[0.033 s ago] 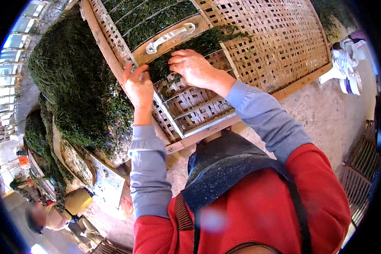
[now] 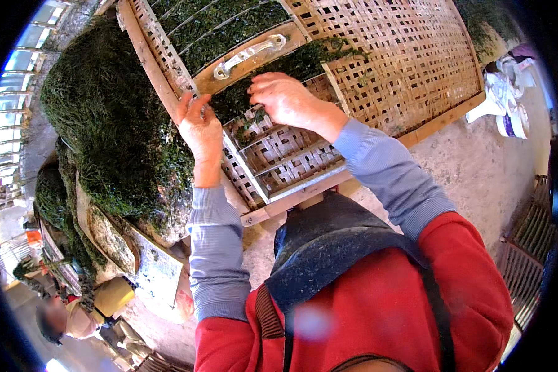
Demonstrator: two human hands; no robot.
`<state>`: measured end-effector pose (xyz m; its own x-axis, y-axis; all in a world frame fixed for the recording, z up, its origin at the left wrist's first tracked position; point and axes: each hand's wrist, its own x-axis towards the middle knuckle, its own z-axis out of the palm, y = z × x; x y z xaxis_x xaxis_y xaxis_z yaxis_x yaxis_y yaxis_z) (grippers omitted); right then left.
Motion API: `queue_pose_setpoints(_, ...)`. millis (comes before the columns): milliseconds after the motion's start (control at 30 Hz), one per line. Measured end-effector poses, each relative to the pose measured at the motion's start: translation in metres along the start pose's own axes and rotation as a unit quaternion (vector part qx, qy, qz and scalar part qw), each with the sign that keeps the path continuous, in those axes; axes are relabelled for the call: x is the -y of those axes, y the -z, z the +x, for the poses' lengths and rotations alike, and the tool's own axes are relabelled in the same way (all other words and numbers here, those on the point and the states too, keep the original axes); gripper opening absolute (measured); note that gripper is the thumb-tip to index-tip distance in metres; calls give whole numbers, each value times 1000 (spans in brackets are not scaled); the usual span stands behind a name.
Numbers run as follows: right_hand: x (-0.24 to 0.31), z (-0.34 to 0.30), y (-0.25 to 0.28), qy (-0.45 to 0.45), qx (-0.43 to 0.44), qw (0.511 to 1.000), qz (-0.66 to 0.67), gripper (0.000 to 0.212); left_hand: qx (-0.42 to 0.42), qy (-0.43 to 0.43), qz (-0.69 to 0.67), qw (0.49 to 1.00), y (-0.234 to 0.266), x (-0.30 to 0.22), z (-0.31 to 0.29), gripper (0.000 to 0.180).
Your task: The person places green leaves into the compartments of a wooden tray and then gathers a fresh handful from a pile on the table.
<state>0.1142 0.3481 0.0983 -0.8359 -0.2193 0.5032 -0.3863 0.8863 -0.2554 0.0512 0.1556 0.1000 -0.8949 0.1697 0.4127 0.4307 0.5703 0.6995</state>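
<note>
A woven bamboo tray with a wooden rim lies before me, a slatted divider frame on its left part. Dark green stringy seaweed fills the far sections; the nearest ones show mostly bare weave. My right hand rests over the seaweed's near edge, its fingers loosely bent and slightly apart. A few strands hang beneath it. My left hand is at the frame's left side bar, fingers spread with nothing visible in them. Just beyond both hands, a wooden board with a clear handle lies across the frame.
A large heap of seaweed rises directly left of the tray. Boards lean below it. At the lower left is another person. White bags lie on the floor at the right, with slatted racks nearer me.
My left hand has shifted very slightly left, and its fingers have bent a little. The right hand has moved only a touch to the right. The tray and board stay put.
</note>
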Motion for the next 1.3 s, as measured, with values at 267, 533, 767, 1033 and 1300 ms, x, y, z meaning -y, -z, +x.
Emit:
queue_pose_setpoints(267, 49, -11, 19, -71, 249, 960, -104, 14, 169, -305, 199, 916, -2, 11, -13, 45)
queue_pose_setpoints(533, 48, -20, -37, -81, 128, 987, -45, 16, 119, 98, -280, 947, 45, 6, 19, 36)
queue_pose_setpoints(767, 46, -18, -40, -55, 103, 990, -72, 12, 131, -178, 50, 974, 27, -12, -19, 40)
queue_pose_setpoints(1033, 40, 36, 19, -90, -121, 985, 78, 11, 180, -98, -92, 974, 30, 9, -3, 33)
queue_pose_setpoints(1300, 14, 13, 13, -81, 21, 994, -69, 11, -8, 33, -108, 994, 46, 5, -59, 18)
